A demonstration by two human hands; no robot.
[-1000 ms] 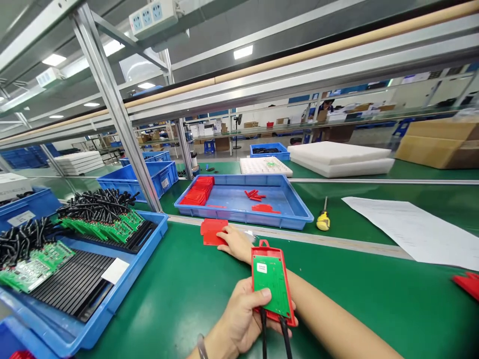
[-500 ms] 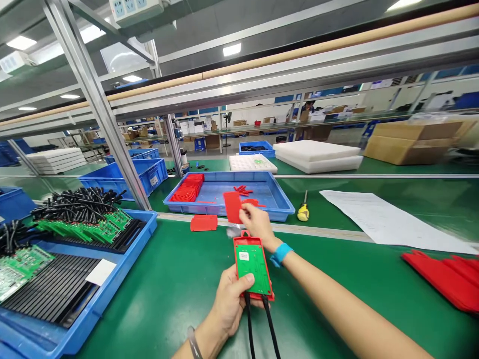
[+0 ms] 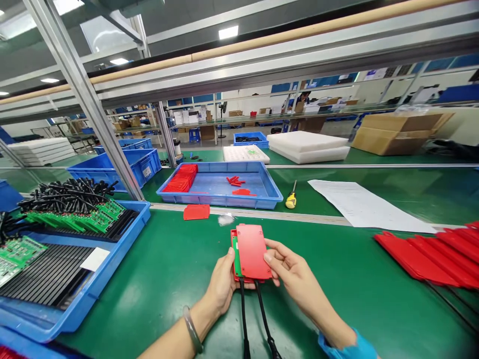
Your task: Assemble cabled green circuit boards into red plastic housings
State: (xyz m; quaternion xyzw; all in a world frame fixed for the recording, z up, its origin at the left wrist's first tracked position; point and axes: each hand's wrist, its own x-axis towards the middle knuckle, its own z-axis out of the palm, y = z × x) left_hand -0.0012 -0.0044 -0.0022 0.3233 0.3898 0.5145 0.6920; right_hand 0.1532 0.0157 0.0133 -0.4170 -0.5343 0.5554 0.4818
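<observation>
In my left hand (image 3: 220, 279) is a red plastic case with a green circuit board (image 3: 235, 257) inside it; two black cables (image 3: 244, 311) run from its near end toward me. My right hand (image 3: 290, 264) pinches a flat red cover (image 3: 253, 252) by its right edge. The cover lies over most of the board, shifted to the right, so a green strip shows along the left side. Beyond the case, a loose red plate (image 3: 196, 212) and a small clear plastic scrap (image 3: 226, 219) lie on the green bench.
A blue tray (image 3: 220, 201) with red covers and small red pieces stands ahead. Left is a blue bin (image 3: 123, 271) of cabled circuit boards. A yellow screwdriver (image 3: 291, 200), a paper sheet (image 3: 366, 204) and red cases (image 3: 415, 257) lie to the right.
My right hand has brought the red cover back from near the tray and laid it over the circuit board. My left hand still holds the case. The view has shifted slightly.
</observation>
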